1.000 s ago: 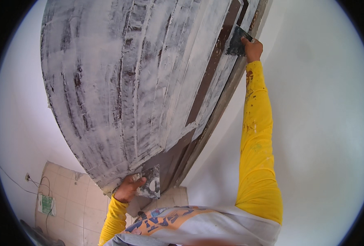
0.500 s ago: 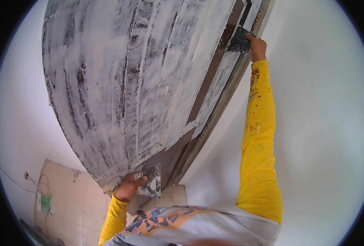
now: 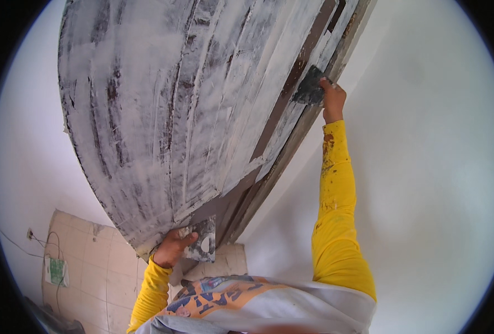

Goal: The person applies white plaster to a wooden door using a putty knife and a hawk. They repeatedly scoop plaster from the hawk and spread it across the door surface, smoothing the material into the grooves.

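A large door-like panel point(image 3: 141, 111) smeared with white filler over dark brown fills the upper left. My right hand point(image 3: 333, 101), its arm stretched up, grips a dark flat putty scraper point(image 3: 309, 87). That blade lies against the white-streaked strip along the panel's right edge, beside a bare brown band point(image 3: 278, 111). Low down, near the panel's bottom corner, my left hand point(image 3: 172, 248) is closed on a second flat scraper point(image 3: 203, 245). A dab of white filler sits on its grey, stained face.
A rough brown frame point(image 3: 291, 162) runs down the panel's right side, next to a white wall point(image 3: 425, 183). Pinkish tiles point(image 3: 91, 253) lie at lower left, with a green-and-white packet point(image 3: 57, 272) and a thin cable point(image 3: 53, 245) near the wall.
My right hand has drawn its scraper down and slightly left along the edge strip, the arm lowering with it. My left hand and its scraper have barely shifted.
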A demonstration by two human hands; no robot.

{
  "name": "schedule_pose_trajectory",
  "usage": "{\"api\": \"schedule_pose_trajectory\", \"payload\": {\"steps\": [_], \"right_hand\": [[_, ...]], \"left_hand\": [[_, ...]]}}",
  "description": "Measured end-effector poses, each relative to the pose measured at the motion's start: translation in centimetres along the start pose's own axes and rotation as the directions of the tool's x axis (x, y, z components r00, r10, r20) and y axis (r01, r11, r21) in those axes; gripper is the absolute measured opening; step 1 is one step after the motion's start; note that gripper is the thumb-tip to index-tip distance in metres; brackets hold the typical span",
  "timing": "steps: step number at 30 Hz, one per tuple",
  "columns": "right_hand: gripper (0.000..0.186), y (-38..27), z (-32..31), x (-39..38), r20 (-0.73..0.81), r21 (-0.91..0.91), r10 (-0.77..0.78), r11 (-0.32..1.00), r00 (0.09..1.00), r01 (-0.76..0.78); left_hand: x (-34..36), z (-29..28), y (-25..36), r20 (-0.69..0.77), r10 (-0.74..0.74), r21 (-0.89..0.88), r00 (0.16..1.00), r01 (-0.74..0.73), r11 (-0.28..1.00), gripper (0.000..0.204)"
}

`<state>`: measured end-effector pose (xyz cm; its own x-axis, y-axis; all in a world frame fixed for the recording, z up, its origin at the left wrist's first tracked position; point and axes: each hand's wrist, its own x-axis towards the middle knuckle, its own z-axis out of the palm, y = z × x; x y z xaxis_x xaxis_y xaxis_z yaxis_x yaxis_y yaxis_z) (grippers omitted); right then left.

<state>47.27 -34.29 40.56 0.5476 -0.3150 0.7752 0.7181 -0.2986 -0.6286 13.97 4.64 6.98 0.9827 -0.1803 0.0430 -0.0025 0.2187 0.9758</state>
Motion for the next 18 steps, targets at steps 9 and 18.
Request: {"api": "schedule_pose_trajectory", "payload": {"steps": [9, 18], "right_hand": [[0.042, -5.6, -0.6, 11.0, 0.056, -0.013, -0.096, 0.995, 0.994, 0.097], [0.046, -3.5, -0.2, 11.8, -0.017, -0.471, -0.158, 0.873, 0.987, 0.131]], "left_hand": [[0.4, -0.2, -0.5, 0.033, -0.010, -0.022, 0.999, 0.011, 1.000, 0.029], [0.2, 0.2, 0.0, 0.029, -0.011, -0.072, 1.000, 0.013, 0.997, 0.035]]}}
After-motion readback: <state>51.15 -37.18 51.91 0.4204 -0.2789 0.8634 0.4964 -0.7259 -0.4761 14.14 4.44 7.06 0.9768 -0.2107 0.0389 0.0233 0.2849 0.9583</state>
